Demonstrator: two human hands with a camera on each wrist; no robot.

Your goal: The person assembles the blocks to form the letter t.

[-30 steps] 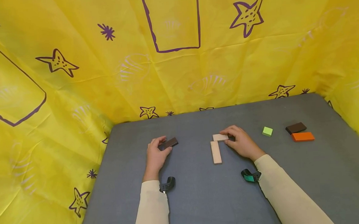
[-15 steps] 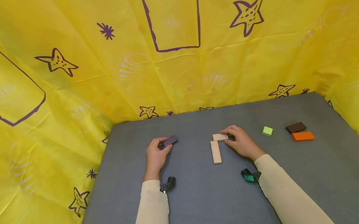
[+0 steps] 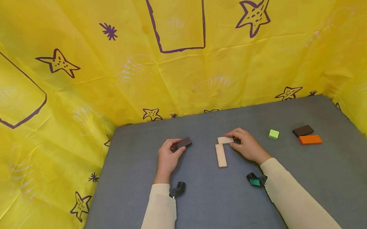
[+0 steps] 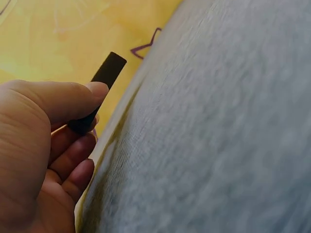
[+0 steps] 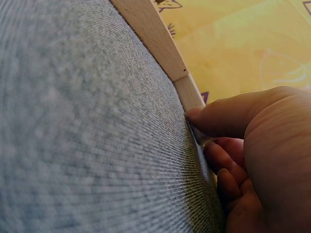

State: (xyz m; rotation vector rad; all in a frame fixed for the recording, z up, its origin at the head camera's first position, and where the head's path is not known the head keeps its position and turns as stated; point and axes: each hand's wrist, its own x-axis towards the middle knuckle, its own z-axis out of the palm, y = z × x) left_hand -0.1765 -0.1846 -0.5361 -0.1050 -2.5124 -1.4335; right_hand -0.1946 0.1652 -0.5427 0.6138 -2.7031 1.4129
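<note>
My left hand [image 3: 168, 158] pinches a dark brown wooden block [image 3: 184, 142] between thumb and fingers. In the left wrist view the brown block [image 4: 109, 70] sticks out past the thumb tip, above the grey cloth. My right hand [image 3: 249, 146] pinches the right end of a pale wooden block [image 3: 224, 140] lying crosswise on the table. A second pale block [image 3: 221, 156] lies lengthwise just in front of it, and the two form a corner. In the right wrist view the thumb presses the near side of the gripped pale block [image 5: 189, 92], whose far end is hidden by the fingers.
Right of my right hand lie a small light green block [image 3: 274, 134], another dark brown block [image 3: 303, 130] and an orange block [image 3: 310, 140], the last two side by side. A yellow patterned curtain [image 3: 182, 83] borders the grey table [image 3: 207, 203] at the back and sides.
My left hand has tilted the brown block in its fingers and moved to the right with it, nearer the pale blocks. My right hand has stayed in place on its block.
</note>
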